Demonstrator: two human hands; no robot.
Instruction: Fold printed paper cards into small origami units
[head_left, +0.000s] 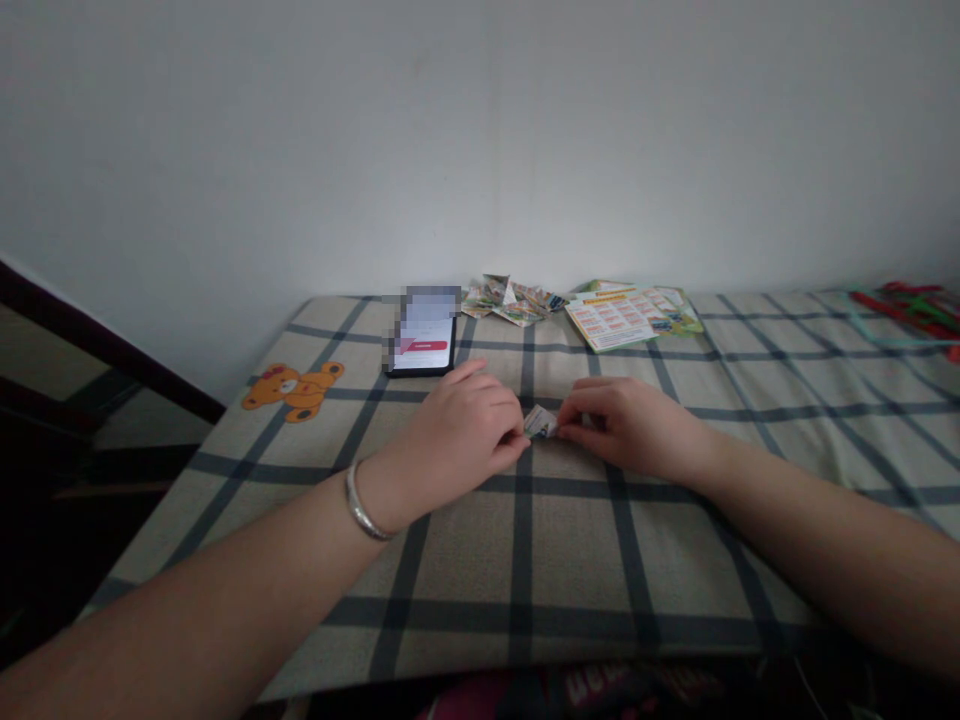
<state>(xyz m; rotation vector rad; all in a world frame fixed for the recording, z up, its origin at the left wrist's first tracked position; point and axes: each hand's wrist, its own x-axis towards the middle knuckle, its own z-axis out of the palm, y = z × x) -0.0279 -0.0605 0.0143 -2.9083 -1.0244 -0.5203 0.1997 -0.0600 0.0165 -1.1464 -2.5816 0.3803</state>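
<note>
A small folded piece of printed paper (540, 422) lies between my two hands, just above the checked cloth. My left hand (474, 418), with a silver bangle on its wrist, pinches the paper's left edge between thumb and fingers. From the other side, my right hand (616, 418) grips the right corner with its thumb and fingertips. The paper is partly hidden by my fingers, so its full shape cannot be made out. Behind my hands lies a heap of folded printed paper pieces (510, 300), and right of it a stack of flat printed sheets (622, 318).
A phone (424, 345) with its screen lit lies beyond my left hand. At the left is a bear-shaped cutout (292, 390) on the checked tablecloth (465, 570). Red and green items (919, 305) rest at the far right. A pale wall (480, 140) rises behind the table.
</note>
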